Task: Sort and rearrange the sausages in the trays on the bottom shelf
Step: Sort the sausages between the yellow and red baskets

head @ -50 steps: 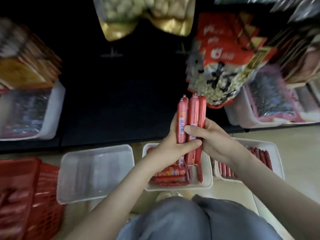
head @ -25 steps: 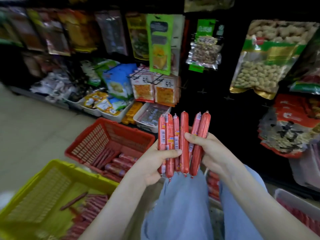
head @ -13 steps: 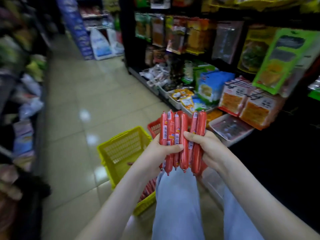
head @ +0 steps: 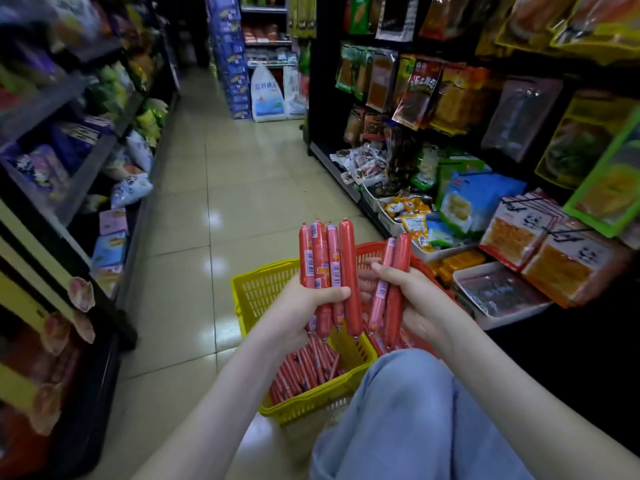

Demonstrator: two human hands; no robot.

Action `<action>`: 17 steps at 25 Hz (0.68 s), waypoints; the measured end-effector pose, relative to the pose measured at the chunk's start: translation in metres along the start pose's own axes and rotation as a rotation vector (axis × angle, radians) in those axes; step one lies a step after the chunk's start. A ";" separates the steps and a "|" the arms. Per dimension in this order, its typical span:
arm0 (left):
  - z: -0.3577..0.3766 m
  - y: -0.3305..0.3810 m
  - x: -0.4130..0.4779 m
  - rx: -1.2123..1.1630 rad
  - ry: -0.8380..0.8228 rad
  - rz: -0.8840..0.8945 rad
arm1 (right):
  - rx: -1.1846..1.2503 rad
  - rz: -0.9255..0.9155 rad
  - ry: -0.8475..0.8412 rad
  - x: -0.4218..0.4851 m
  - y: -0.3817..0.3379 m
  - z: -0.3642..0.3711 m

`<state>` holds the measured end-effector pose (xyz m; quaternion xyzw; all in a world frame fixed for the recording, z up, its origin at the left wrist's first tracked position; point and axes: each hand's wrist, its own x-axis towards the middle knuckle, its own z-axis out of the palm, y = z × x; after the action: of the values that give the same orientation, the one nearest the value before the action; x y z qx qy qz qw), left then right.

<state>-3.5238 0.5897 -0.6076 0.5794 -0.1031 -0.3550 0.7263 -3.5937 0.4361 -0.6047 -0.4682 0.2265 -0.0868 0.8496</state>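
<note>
My left hand (head: pixel 304 306) grips a bunch of several red sausage sticks (head: pixel 325 265), held upright above a yellow basket (head: pixel 263 289). My right hand (head: pixel 415 299) holds two more red sausages (head: pixel 391 271) a little to the right, apart from the left bunch. The yellow basket on the floor holds many loose red sausages (head: pixel 304 368). Behind it a red basket (head: pixel 370 251) shows between my hands. The sausage trays of the bottom shelf are out of view.
A tiled aisle floor (head: pixel 225 174) runs ahead between two shelf racks. On the right, a low shelf carries white trays of snack packs (head: pixel 491 292), with hanging bags above. My knee in blue jeans (head: pixel 408 410) is at the lower right.
The view has swung left from the trays and shelf to the aisle and baskets. The single bunch held by both hands has split into a left bunch and a right pair.
</note>
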 end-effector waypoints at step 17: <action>-0.024 -0.055 0.112 -0.054 0.304 -0.162 | 0.023 0.188 -0.036 0.134 0.021 -0.101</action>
<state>-3.4505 0.5329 -0.6944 0.6130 0.0647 -0.3234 0.7179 -3.5234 0.3231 -0.7093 -0.4368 0.2529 -0.0009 0.8633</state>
